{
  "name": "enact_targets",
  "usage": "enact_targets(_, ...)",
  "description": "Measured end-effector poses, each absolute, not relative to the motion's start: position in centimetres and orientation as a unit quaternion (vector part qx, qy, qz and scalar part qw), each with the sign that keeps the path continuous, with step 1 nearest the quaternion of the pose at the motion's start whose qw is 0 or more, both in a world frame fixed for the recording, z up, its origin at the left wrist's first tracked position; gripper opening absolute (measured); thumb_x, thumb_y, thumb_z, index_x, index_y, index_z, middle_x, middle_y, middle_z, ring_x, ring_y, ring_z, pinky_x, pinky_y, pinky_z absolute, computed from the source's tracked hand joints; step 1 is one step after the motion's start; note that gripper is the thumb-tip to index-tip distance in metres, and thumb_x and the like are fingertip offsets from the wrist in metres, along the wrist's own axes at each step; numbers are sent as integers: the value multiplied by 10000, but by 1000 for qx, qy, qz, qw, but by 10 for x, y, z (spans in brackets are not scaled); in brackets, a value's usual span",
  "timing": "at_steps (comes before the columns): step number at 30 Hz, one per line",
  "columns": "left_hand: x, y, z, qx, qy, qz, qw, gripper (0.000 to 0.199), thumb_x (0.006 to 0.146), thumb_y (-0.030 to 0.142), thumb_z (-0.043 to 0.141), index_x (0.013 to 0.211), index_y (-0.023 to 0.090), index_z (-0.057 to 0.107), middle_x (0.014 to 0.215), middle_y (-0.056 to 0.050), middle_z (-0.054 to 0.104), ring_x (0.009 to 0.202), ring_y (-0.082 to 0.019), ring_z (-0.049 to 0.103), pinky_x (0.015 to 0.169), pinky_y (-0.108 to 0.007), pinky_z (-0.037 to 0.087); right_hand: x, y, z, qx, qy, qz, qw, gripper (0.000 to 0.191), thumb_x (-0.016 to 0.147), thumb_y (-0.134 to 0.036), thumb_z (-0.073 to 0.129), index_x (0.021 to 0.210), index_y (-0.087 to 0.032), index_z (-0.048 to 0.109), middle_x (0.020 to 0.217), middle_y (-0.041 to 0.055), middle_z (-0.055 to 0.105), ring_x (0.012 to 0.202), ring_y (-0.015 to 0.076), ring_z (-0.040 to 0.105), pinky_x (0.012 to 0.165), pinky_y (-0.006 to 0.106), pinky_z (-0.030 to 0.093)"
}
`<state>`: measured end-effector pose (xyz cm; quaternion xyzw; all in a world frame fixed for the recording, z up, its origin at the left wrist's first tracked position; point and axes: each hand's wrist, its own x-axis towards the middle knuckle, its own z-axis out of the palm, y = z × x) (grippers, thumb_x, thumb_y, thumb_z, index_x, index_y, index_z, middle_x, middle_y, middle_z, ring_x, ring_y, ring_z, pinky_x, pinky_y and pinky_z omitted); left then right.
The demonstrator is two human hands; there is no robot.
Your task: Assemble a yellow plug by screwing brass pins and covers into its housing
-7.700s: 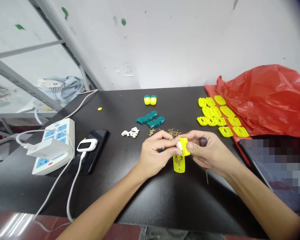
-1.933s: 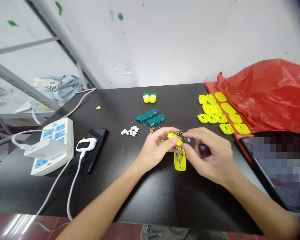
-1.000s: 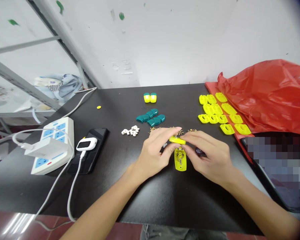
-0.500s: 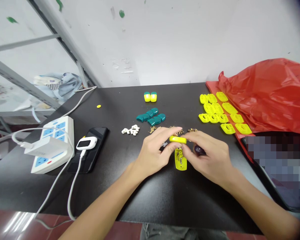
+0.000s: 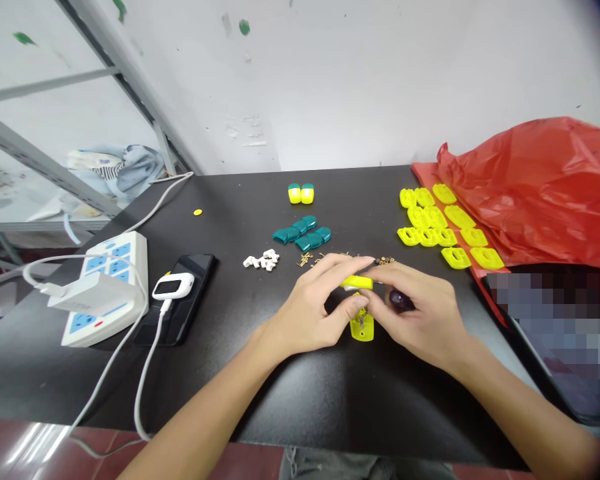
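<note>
Between the thumb and fingers of my left hand (image 5: pixel 320 303) is a small yellow plastic shell half (image 5: pixel 358 283), turned edge-on. My right hand (image 5: pixel 417 310) pinches the shell's right end with thumb and forefinger. A screwdriver with a dark purple handle (image 5: pixel 400 301) lies within the curl of my right hand; its shaft is mostly hidden. On the table just below my fingertips rests another yellow shell half (image 5: pixel 363 331), open side up, with small metal parts inside. My left thumb covers its upper end.
Beyond my hands lie white plastic pieces (image 5: pixel 261 261), small brass parts (image 5: pixel 305 259), green covers (image 5: pixel 303 233) and two green-and-yellow assembled cases (image 5: pixel 301 194). Yellow shells (image 5: pixel 427 217) sit at right by a red bag (image 5: pixel 535 193). A power strip (image 5: pixel 137 267) and phone (image 5: pixel 200 287) are left.
The yellow shell half between my hands has tilted, and a whitish edge shows under it. My left hand has shifted slightly right and down, covering more of the lower shell half.
</note>
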<state>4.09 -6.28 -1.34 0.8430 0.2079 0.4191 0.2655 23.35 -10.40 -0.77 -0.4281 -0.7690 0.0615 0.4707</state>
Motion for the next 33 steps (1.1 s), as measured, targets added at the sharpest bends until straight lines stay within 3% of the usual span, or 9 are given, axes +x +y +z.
enact_targets(4, 38, -60, -12, 867, 198, 400, 223, 589, 922, 214, 668, 1476, 222, 468, 1328, -149, 596, 1254, -254, 578, 1084, -466, 492, 233, -108, -4, -464, -729, 140, 484, 213, 851, -105, 671, 1037, -209, 679, 710, -41, 684, 448, 68, 477, 447, 221, 406)
enact_targets(11, 37, -55, -18, 873, 210, 420, 131, 399, 937, 201, 669, 1318, 177, 554, 1236, -130, 639, 1147, -228, 624, 997, -423, 535, 237, -106, -4, -480, -701, 219, 481, 215, 885, -166, 684, 1084, -226, 630, 853, -9, 710, 518, 75, 546, 454, 215, 424)
enact_targets(14, 35, -55, -16, 871, 225, 403, 167, 400, 920, 272, 705, 1286, 177, 574, 1229, -128, 633, 1145, -238, 622, 995, -429, 528, 240, -105, -4, -451, -746, 147, 468, 254, 897, -152, 672, 1139, -229, 651, 1006, 55, 715, 755, 147, 682, 568, 251, 511)
enact_targets(17, 34, -54, -12, 863, 242, 390, 211, 393, 902, 326, 730, 1242, 174, 604, 1190, -119, 637, 1117, -239, 623, 996, -434, 517, 242, -104, -4, -403, -788, 76, 459, 263, 895, -114, 660, 1138, -208, 697, 1168, 121, 670, 981, 207, 700, 711, 302, 565)
enact_targets(25, 34, -51, -13, 836, 263, 363, 317, 335, 938, 392, 670, 1215, 207, 628, 1174, -104, 638, 1120, -243, 606, 1017, -447, 488, 245, -100, -6, -364, -811, 85, 451, 265, 893, -91, 685, 1140, -187, 696, 1132, 96, 724, 1013, 176, 706, 902, 305, 568)
enact_targets(27, 31, -51, -12, 846, 277, 336, 308, 453, 895, 407, 717, 1286, 212, 595, 1233, -113, 627, 1180, -271, 575, 1061, -478, 451, 247, -100, -5, -374, -801, 108, 455, 252, 890, -107, 691, 1125, -197, 700, 1112, 85, 732, 964, 173, 704, 846, 302, 571)
enact_targets(29, 27, -52, -8, 868, 294, 289, 277, 649, 864, 366, 734, 1438, 210, 472, 1344, -131, 582, 1273, -300, 506, 1115, -519, 387, 250, -99, -3, -415, -760, 157, 475, 196, 885, -150, 706, 1071, -213, 717, 1070, 67, 736, 794, 142, 675, 685, 278, 550)
enact_targets(31, 24, -53, -4, 891, 307, 235, 240, 792, 849, 247, 673, 1550, 199, 306, 1434, -142, 524, 1334, -309, 439, 1134, -541, 343, 252, -98, 1, -470, -680, 249, 505, 120, 883, -226, 728, 1003, -230, 732, 877, 25, 722, 566, 92, 554, 489, 241, 442)
enact_targets(33, 24, -55, -2, 911, 307, 185, 205, 844, 797, 156, 604, 1570, 192, 266, 1475, -140, 494, 1337, -315, 414, 1106, -542, 347, 255, -96, 5, -493, -575, 383, 529, 102, 875, -310, 747, 950, -243, 731, 595, -46, 583, 415, 64, 393, 380, 214, 308)
